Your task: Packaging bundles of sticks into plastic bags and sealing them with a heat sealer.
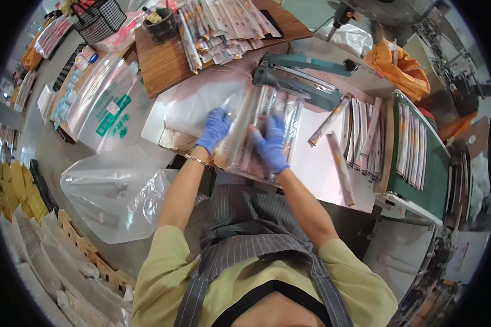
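A striped apron (pixel 256 234) over a yellow-green shirt fills the foreground as a worker in blue gloves packs long narrow sachets at a white bench (pixel 322 163). The left hand (pixel 215 128) and right hand (pixel 270 144) grip opposite sides of a clear bag (pixel 244 131) stuffed with sachets, fingers curled around the film and pressing inward. The bag lies on the bench just ahead of the worker's waist, its mouth pointing toward the heat sealer (pixel 297 82), whose arm stands raised.

The bag looks light but floppy. The thin film is probably slick under gloves, and the loose sachets inside would likely slide and bunch if it tilts. Holding both long sides, as here, seems the surest grip; lifting by one corner could let the contents slump or stretch the film.

More sachets (pixel 360 136) lie fanned out to the right, beside a green conveyor (pixel 433 180) carrying another row. A further heap (pixel 218 27) covers a wooden table (pixel 158 65) beyond. A large empty plastic bag (pixel 120 196) hangs at the left.
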{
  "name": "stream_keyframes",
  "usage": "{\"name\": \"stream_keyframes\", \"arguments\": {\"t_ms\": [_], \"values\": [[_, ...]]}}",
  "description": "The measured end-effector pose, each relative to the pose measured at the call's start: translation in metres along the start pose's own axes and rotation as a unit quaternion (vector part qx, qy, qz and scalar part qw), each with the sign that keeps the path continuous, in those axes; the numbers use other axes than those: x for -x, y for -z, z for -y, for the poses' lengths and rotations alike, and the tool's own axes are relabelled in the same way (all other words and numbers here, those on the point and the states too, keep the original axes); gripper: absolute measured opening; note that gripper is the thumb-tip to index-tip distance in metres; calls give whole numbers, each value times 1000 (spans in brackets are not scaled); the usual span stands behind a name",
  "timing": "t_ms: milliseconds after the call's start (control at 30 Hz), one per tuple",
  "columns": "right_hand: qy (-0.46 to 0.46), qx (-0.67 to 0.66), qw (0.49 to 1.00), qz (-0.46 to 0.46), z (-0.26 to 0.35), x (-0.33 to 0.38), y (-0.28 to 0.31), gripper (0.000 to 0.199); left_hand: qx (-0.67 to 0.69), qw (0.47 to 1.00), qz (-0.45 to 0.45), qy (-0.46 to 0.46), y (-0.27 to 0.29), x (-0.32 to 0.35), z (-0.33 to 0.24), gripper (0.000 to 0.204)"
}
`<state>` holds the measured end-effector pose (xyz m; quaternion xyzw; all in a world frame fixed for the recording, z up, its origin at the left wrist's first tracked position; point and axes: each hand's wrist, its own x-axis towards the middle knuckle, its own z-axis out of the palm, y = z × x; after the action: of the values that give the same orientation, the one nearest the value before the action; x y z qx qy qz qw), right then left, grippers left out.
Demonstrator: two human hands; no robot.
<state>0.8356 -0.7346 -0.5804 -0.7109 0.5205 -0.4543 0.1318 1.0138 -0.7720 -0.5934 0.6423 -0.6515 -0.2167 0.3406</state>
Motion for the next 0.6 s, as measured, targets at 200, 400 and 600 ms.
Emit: {"name": "stream_keyframes", "arguments": {"t_ms": [200, 400, 600], "values": [[11, 15, 999, -35, -4, -33, -1, 15, -16, 991, -111, -70, 26, -7, -31, 21], [-16, -226, 974, -17, 1, -29, -15, 14, -58, 945, -246, -209, 13, 16, -70, 16], [-37, -135, 990, 3, -9, -40, -6, 18, -28, 969, -215, -120, 14, 0, -31, 13]]}}
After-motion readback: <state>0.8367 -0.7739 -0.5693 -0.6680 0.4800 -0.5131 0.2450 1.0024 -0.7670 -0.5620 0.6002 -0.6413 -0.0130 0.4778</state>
